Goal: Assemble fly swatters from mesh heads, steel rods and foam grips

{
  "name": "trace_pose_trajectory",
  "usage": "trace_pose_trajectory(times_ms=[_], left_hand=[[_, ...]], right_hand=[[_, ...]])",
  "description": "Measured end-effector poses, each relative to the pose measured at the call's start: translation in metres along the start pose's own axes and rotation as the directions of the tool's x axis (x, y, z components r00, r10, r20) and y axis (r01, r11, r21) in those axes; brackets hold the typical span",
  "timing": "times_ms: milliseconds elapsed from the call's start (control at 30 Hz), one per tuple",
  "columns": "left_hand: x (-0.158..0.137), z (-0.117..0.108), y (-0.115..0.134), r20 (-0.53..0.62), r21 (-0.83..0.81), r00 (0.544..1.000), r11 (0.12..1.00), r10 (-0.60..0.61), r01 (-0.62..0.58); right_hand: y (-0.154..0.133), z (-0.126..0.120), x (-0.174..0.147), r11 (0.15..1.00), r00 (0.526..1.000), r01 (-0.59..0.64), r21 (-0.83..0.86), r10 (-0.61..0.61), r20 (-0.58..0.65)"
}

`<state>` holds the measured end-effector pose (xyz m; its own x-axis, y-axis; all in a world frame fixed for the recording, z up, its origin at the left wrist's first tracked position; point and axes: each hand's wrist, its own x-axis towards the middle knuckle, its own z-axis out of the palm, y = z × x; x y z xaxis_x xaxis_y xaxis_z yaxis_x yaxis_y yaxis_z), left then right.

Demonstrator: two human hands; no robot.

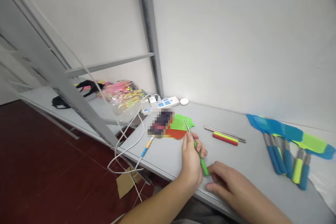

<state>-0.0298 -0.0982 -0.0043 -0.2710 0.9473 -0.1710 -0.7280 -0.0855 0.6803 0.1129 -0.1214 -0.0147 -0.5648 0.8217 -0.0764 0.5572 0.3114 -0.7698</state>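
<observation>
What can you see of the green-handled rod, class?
The green-handled rod is slim and straight: a shiny, metal-looking shaft with a green grip at the near end. The left hand holds it slantwise over the tabletop; its far tip overlaps a green sheet in view. The right hand is beside the grip's end; contact is unclear.

The surface [223, 117] carries a row of swatters [294, 147] at the right. Left of them, loose grips [225, 139] lie along the near side of metal rods [224, 133]. Further left, two swatter heads [181, 121] overlap, a blurred-out device [160, 123] at their left. Behind these sit a power strip [168, 103] and, to its right, a puck [184, 102]. The left hand [192, 157] is before the swatter heads, the right hand [227, 178] to its right.
</observation>
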Motion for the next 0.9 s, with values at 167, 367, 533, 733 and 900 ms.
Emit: trace_pose_trajectory(times_ms=[167, 367, 533, 733, 900], left_hand=[[0.022, -0.026, 0.043, -0.106, -0.118, 0.986, 0.983, 0.128, -0.140], [0.019, -0.056, 0.037, -0.152, -0.115, 0.988, 0.993, -0.023, 0.005], [0.014, -0.064, 0.036, -0.149, -0.096, 0.988, 0.995, -0.037, 0.023], [0.016, -0.063, 0.038, -0.151, -0.077, 0.988, 0.997, -0.043, 0.031], [0.016, -0.065, 0.036, -0.100, -0.018, 0.995, 1.000, -0.022, 0.020]], right_hand=[[-0.009, -0.014, 0.060, 0.960, 0.992, 0.108, -0.259, -0.122, -0.040], [-0.004, -0.006, 0.161, 0.853, 0.965, 0.141, -0.503, -0.233, -0.124], [-0.016, -0.008, 0.205, 0.904, 0.992, 0.100, -0.416, -0.124, -0.029], [-0.024, -0.008, 0.212, 0.982, 0.989, 0.045, -0.185, -0.069, -0.127], [-0.033, -0.020, 0.210, 0.995, 0.986, -0.038, 0.089, 0.052, -0.160]])
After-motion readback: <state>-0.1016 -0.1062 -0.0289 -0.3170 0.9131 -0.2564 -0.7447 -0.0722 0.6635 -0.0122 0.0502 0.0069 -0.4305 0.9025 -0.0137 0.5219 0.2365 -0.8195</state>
